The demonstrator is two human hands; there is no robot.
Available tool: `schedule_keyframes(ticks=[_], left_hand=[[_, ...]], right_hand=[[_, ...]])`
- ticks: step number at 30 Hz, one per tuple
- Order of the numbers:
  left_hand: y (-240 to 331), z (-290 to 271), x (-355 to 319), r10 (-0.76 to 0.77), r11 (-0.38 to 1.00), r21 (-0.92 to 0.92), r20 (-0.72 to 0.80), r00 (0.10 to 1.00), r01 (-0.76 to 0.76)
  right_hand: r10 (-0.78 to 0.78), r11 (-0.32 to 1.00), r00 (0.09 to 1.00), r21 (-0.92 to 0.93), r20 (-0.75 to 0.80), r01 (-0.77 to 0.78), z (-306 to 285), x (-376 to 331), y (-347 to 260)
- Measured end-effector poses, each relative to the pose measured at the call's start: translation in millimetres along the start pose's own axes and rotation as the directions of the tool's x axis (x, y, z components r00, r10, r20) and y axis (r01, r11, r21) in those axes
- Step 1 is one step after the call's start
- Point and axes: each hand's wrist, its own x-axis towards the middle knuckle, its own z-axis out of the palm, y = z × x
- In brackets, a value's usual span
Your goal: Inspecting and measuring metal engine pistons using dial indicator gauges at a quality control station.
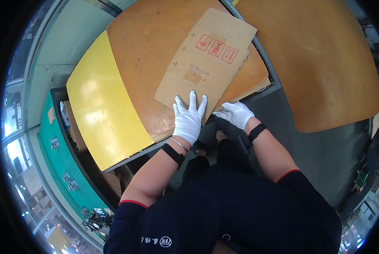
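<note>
A flattened cardboard box (217,31) lies slantwise on the brown tabletop, with red handling marks and a patch of clear tape on its upper face. My left hand (188,118), in a white glove, rests flat on its near end with the fingers spread. My right hand (236,114), also gloved in white, is at the box's near right edge by the table's rim. Its fingers are curled and pressed together on that edge; the undersides of the fingertips are hidden.
The brown tabletop (142,63) has a yellow strip (102,101) on its left. Another brown-topped table (325,63) stands to the right across a gap of grey floor (274,106). A green pegboard panel (56,156) is at far left, beside windows.
</note>
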Motion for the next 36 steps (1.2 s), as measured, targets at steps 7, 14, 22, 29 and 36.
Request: schedule_keyframes(ticks=[7, 14, 22, 29, 36], left_hand=[[-23, -16, -59, 0.231, 0.7, -0.695, 0.005, 0.973, -0.163], [-85, 68, -82, -0.644, 0.605, -0.618, -0.008, 0.765, 0.502], [-86, 98, -86, -0.646, 0.594, -0.541, 0.119, 0.754, 0.595], [-79, 89, -90, -0.615, 0.602, -0.569, 0.115, 0.78, 0.56], [-80, 104, -99, -0.582, 0.635, -0.581, 0.073, 0.81, 0.509]], right_hand=[[0.207, 0.609, 0.943, -0.72, -0.26, -0.332, 26, -47, -66], [-0.781, -0.137, 0.619, -0.99, 0.082, -0.042, -17, -33, -167], [-0.716, -0.401, 0.696, -0.85, 0.058, -0.342, 1, 17, -168], [-0.696, -0.404, 0.717, -0.837, 0.019, -0.37, -22, 16, -191], [-0.647, -0.49, 0.76, -0.729, -0.064, -0.479, -19, 21, -193]])
